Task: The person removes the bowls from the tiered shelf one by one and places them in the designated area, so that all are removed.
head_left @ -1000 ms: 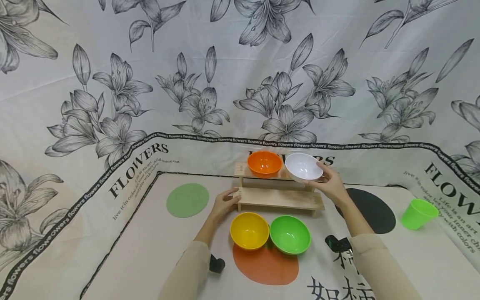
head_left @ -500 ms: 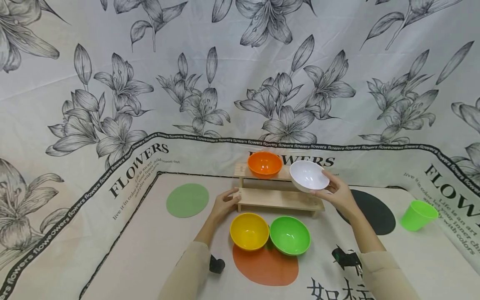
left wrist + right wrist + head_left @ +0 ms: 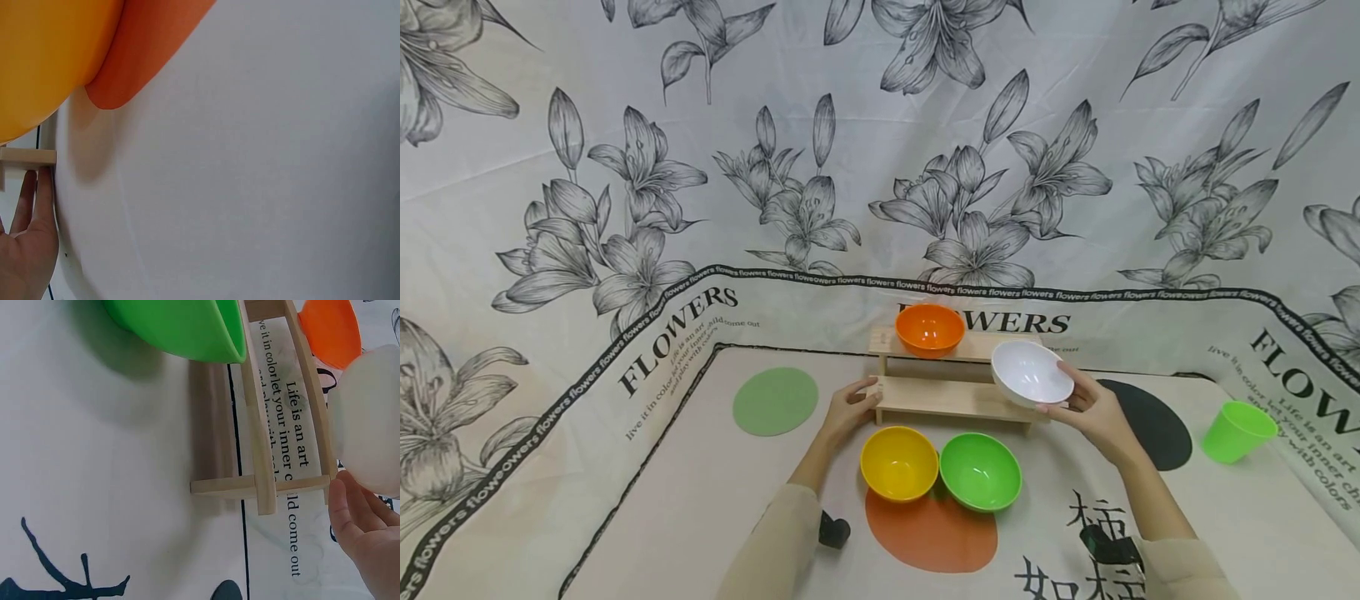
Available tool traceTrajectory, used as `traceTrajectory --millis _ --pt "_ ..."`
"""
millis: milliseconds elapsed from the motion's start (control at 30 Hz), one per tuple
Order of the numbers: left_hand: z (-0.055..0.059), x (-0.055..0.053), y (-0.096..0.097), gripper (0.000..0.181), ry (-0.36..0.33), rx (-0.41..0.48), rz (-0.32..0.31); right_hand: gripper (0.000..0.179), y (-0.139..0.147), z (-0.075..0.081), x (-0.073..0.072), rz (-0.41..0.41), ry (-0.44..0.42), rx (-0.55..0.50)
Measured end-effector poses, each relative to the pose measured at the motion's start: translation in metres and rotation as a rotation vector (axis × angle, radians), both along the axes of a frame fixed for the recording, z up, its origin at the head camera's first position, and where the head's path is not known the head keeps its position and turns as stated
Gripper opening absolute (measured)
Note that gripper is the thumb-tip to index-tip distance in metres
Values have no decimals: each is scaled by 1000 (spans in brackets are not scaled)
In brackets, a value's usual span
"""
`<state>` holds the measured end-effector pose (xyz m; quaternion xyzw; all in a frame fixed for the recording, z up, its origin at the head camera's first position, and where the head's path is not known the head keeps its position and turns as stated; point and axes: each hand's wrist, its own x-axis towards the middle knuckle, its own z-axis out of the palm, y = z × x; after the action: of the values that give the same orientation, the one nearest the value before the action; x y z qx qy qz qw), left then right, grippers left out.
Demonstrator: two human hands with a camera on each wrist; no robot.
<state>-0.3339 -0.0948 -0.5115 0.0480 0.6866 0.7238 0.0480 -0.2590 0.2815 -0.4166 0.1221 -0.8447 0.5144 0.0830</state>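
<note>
A white bowl (image 3: pixel 1028 372) is held by its right rim in my right hand (image 3: pixel 1093 408), thumb at the near side. It hangs before the right part of a two-tier wooden rack (image 3: pixel 947 396), covering part of it. The right wrist view shows the bowl's pale outside (image 3: pixel 369 425) and the fingers (image 3: pixel 356 506) against it. My left hand (image 3: pixel 848 408) rests at the rack's left end; in the left wrist view its straight fingers (image 3: pixel 42 197) touch the wood. An orange bowl (image 3: pixel 929 330) sits on the upper tier, at the left.
A yellow bowl (image 3: pixel 898 464) and a green bowl (image 3: pixel 980 472) stand side by side in front of the rack, near an orange round patch (image 3: pixel 932 537). A green cup (image 3: pixel 1237 432) is far right, beyond a black round patch (image 3: pixel 1150 423). A green round patch (image 3: pixel 775 402) lies left.
My right hand has brought the white bowl away from beside the orange bowl, down and to the right, toward me. The left hand stays at the rack's end.
</note>
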Motion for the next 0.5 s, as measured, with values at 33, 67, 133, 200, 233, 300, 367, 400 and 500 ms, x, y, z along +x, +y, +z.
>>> traceTrajectory --millis 33,67,133,200,233,300,367,400,500 --pt "0 0 0 47 2 -1 -1 84 3 -6 -1 0 3 0" --pt "0 0 0 47 1 -3 -1 84 8 -13 -3 3 7 4" --pt "0 0 0 47 0 -2 -1 86 22 -39 -15 -21 41 26" --pt "0 0 0 47 -3 0 1 87 39 -69 -28 -32 73 27" --pt "0 0 0 47 -5 1 1 86 47 -82 -34 -33 89 19" --pt "1 0 0 47 -1 -1 1 87 59 -100 -40 -25 106 2" --pt "1 1 0 47 -1 0 1 86 60 -99 -33 8 99 -23" --pt "1 1 0 47 0 2 2 85 57 -95 -27 12 101 -24" --pt "2 1 0 48 4 -1 0 84 40 -68 -1 20 78 -25"
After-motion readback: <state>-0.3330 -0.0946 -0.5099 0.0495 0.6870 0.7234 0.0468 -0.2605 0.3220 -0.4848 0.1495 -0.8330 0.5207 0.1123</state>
